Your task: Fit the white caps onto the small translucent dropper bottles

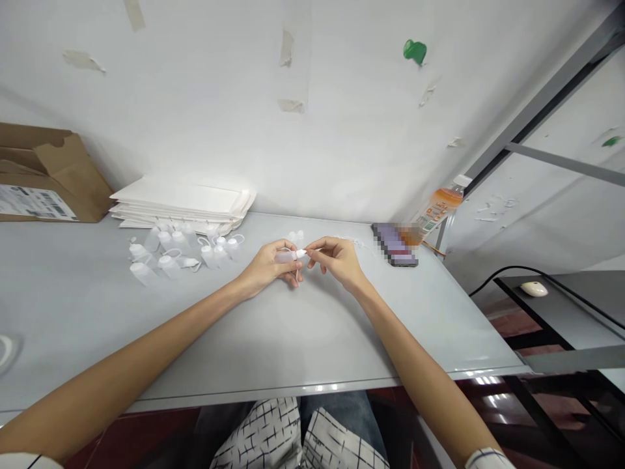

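Observation:
A small translucent squeeze bottle point(286, 257) lies sideways in the fingers of my left hand point(266, 269), its white nozzle end pointing right. My right hand point(339, 260) pinches at the tip of that nozzle with thumb and forefinger; whether a tiny cap sits between them I cannot make out. Both hands are just above the grey table point(312, 339). To the left stand several more squeeze bottles point(170, 264) with white tops, some with looped straps. A few small clear pieces point(295, 237) lie behind my hands, partly hidden.
White padded envelopes point(180, 198) are stacked against the wall, beside an opened cardboard box point(53, 172). At the right rear lie a phone point(394, 244) and a leaning bottle of orange drink point(437, 212). A mouse point(534, 288) rests on a separate dark surface.

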The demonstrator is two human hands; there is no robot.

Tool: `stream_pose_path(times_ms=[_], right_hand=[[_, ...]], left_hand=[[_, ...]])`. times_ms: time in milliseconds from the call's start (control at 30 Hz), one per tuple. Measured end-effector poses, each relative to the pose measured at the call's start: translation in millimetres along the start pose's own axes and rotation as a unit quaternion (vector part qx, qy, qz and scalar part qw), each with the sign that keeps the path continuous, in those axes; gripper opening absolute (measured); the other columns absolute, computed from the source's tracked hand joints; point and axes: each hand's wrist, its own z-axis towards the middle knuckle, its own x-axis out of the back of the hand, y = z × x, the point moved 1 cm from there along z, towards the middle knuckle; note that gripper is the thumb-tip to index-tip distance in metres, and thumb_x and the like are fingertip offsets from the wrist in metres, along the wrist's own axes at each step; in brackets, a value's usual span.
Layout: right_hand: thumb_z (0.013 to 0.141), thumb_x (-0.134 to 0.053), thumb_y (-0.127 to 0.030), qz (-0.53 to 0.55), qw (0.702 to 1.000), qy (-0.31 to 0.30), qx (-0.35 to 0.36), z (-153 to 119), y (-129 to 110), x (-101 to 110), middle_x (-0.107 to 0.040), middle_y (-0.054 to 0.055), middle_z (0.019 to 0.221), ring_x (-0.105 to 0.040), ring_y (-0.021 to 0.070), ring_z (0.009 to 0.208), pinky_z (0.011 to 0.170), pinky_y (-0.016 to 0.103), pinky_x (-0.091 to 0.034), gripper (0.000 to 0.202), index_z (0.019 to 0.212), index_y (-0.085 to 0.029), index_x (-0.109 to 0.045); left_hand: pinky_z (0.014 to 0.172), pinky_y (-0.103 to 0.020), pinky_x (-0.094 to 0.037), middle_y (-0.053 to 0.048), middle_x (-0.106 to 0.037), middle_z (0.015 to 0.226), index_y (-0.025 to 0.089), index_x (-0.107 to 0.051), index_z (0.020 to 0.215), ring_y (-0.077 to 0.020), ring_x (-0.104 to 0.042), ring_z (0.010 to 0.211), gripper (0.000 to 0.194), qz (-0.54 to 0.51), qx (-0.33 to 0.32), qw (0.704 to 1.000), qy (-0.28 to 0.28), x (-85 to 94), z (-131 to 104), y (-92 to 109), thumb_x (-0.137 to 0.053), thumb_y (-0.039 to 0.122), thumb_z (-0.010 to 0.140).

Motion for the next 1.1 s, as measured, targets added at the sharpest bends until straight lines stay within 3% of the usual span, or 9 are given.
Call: stream_pose_path(times_ms=[233,400,767,900,1100], right_hand=[[0.074,-0.074,-0.038,-0.015,0.999,-0.033,-0.008,-1.4,-2.1,1.4,-0.065,0.004,0.067,-0.066,0.0162,0.059,0.044,0.023,-0.046,0.025,0.077,-0.014,-0.069],[0.072,-0.077,-0.036,-0.002,0.999,-0.047,-0.003,-1.9,-4.8,4.3,-0.07,0.006,0.082,-0.066,0.0149,0.06,0.045,0.024,-0.048,0.03,0.092,-0.015,-0.07],[0.078,-0.071,-0.045,-0.023,0.995,-0.1,-0.02,-3.0,-2.1,0.0,-0.069,0.006,0.078,-0.06,0.0125,0.06,0.049,0.025,-0.051,0.033,0.086,-0.013,-0.073],[0.081,-0.067,-0.051,-0.03,0.995,-0.09,-0.022,-2.5,0.4,-1.4,-0.06,0.0,0.06,-0.053,0.0102,0.048,0.044,0.024,-0.047,0.038,0.076,-0.014,-0.067],[0.076,-0.071,-0.055,0.007,0.995,-0.094,-0.031,-3.4,-2.7,-2.8,-0.064,0.004,0.069,-0.065,0.0162,0.06,0.044,0.025,-0.051,0.041,0.079,-0.014,-0.066]], left_hand=[[0.055,-0.03,-0.054,0.003,-0.067,0.06,0.019,-0.042,0.105,-0.0157,-0.065,0.049,0.049,0.04,-0.026,0.999,0.004,2.2,0.1,-2.3,-0.078,0.034,0.075],[0.059,-0.031,-0.054,0.001,-0.068,0.062,0.018,-0.043,0.107,-0.0161,-0.066,0.052,0.045,0.066,-0.024,0.998,-0.002,3.0,1.3,-5.8,-0.075,0.035,0.079],[0.064,-0.028,-0.052,0.0,-0.068,0.066,0.018,-0.052,0.084,-0.0147,-0.067,0.059,0.014,0.225,-0.063,0.972,0.042,2.1,-0.7,-4.9,-0.062,0.027,0.086],[0.06,-0.025,-0.049,0.001,-0.066,0.065,0.02,-0.052,0.085,-0.0134,-0.064,0.059,0.012,0.269,-0.091,0.958,0.041,-0.2,-2.8,-5.3,-0.059,0.029,0.088],[0.06,-0.024,-0.049,0.001,-0.065,0.065,0.02,-0.051,0.084,-0.0123,-0.062,0.058,0.012,0.254,-0.085,0.963,0.043,-1.2,-2.6,-5.6,-0.059,0.029,0.087]])
